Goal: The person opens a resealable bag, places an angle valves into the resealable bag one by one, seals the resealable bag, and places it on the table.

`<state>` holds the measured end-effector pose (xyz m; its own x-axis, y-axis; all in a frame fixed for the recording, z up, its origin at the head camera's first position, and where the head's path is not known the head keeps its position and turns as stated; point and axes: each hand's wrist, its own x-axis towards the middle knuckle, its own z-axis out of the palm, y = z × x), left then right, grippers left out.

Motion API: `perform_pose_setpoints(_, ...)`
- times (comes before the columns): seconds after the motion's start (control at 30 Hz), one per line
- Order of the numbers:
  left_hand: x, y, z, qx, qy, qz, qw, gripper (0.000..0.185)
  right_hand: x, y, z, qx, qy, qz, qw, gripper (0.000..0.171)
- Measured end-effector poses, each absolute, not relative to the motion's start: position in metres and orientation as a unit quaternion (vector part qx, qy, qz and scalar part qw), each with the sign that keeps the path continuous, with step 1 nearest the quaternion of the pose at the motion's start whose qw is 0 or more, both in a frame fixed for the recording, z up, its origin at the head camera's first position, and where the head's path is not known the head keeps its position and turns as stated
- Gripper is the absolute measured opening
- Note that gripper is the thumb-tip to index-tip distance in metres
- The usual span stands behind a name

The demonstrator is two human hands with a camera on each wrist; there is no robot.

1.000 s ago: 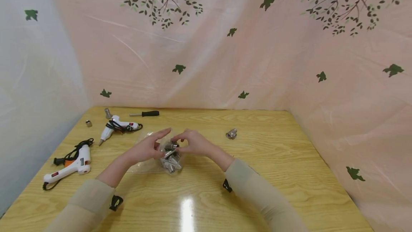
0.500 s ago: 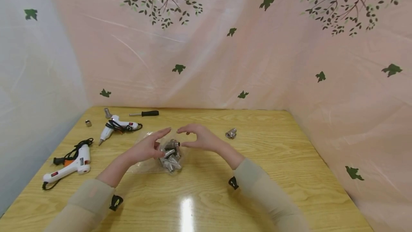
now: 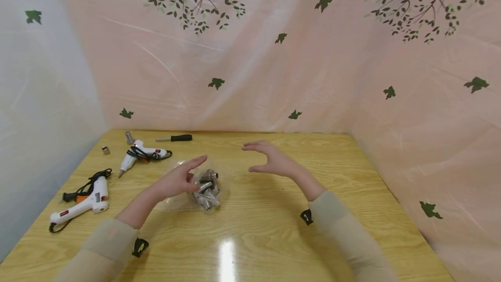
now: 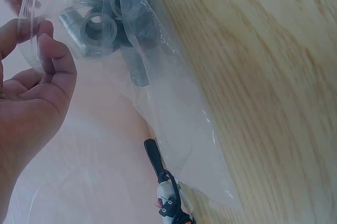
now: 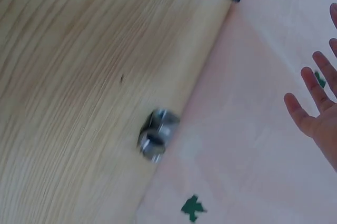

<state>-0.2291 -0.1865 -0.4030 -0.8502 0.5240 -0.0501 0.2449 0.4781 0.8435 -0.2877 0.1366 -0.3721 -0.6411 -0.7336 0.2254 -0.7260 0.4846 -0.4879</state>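
A clear plastic bag [image 4: 184, 145] lies on the table with several metal pipe fittings [image 3: 208, 190] inside it. My left hand [image 3: 178, 182] pinches the bag's edge between thumb and curled fingers, index finger extended in the head view. To the right of the bag, my right hand [image 3: 274, 160] hovers over the table with fingers spread apart from the thumb and nothing between them. A single metal pipe fitting [image 5: 158, 133] rests on the wood in the right wrist view; from the head the right hand hides it.
At the left stand two white glue guns, one nearer [image 3: 88, 203] and one farther [image 3: 146, 152], with black cords. A black-handled screwdriver [image 3: 181, 138], a metal tube piece [image 3: 129, 137] and a small metal nut-like part [image 3: 105, 150] lie farther back. Cloth walls border the table.
My right hand has left the fittings in the bag and moved right with widening fingers, now covering the lone fitting in the head view. The left hand has stayed at the bag.
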Motion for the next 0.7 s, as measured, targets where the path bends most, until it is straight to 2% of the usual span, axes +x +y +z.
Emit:
perform_pose_setpoints(0.23, -0.227, -0.187, -0.402, 0.229, 0.847, 0.455, 0.152, 0.087, -0.300, 0.175, -0.378, -0.385, 0.873, -0.298, 0.041, 0.068)
perform_pose_setpoints(0.43, -0.226, -0.187, -0.401, 0.228, 0.846, 0.458, 0.152, 0.086, -0.314, 0.202, -0.391, -0.367, 0.889, -0.270, 0.040, 0.072)
perform_pose_setpoints(0.7, -0.226, -0.186, -0.400, 0.229, 0.845, 0.458, 0.155, 0.085, -0.329, 0.227, -0.415, -0.335, 0.901, -0.268, 0.062, 0.071)
